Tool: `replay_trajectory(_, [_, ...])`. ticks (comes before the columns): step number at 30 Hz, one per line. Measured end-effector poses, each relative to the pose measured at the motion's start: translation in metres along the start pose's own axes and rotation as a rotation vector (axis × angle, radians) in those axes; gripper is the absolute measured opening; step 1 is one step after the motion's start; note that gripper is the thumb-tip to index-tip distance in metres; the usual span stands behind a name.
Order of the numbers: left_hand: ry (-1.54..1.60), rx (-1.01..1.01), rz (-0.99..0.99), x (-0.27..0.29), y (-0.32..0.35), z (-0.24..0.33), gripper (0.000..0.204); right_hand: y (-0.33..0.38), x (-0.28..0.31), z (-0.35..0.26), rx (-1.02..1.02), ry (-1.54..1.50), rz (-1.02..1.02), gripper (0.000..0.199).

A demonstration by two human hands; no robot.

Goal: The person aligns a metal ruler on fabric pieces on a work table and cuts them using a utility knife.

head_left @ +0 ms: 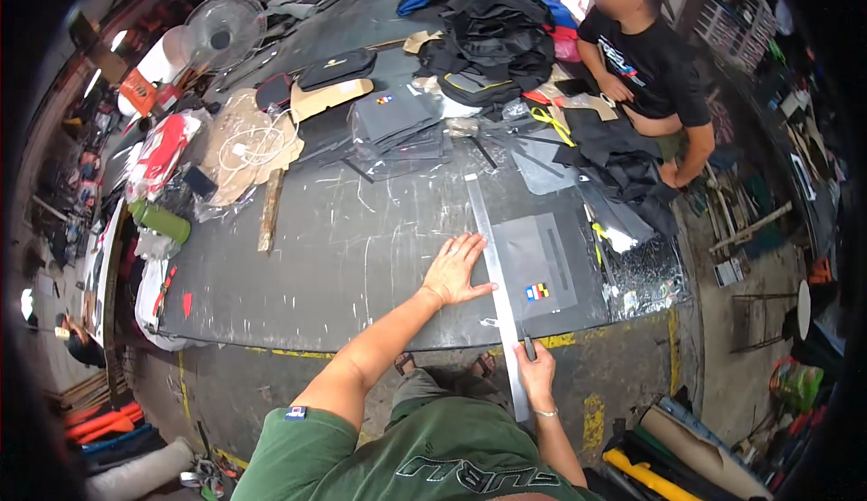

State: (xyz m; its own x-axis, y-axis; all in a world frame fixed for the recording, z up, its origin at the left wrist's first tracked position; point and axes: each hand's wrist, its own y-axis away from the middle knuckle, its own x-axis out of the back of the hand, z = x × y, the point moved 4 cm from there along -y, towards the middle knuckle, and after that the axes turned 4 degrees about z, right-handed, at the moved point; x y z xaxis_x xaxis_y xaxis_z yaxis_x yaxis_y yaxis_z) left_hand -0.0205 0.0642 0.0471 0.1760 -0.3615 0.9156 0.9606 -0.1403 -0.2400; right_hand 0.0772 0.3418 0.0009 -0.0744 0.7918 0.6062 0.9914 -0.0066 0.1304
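Pinning long metal ruler (495, 277) flat, left hand (456, 269) fingers spread | right hand (536, 373) clenched on knife (529, 348) at ruler's near end | grey sheet (535, 268) looks uncut

Ruler (492, 266) shiny metal; sheet (542, 271) grey, matt, prob. plastic; tabletop (352, 257) dark, scratched.

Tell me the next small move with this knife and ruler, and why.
Probably draw the knife away from you along the metal ruler. The left hand presses flat beside the ruler, which lies on the grey sheet, and the right hand has the blade at its near end.
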Motion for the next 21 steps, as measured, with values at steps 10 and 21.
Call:
replay_trajectory(10, [0.007, -0.023, 0.034, -0.001, 0.005, -0.002, 0.104, 0.008, 0.000, -0.008, -0.093, 0.000, -0.028, 0.039])
replay_trajectory(21, [-0.014, 0.028, -0.041, 0.002, -0.003, 0.003, 0.105, -0.053, 0.038, -0.075, 0.379, 0.023, 0.220, 0.044])
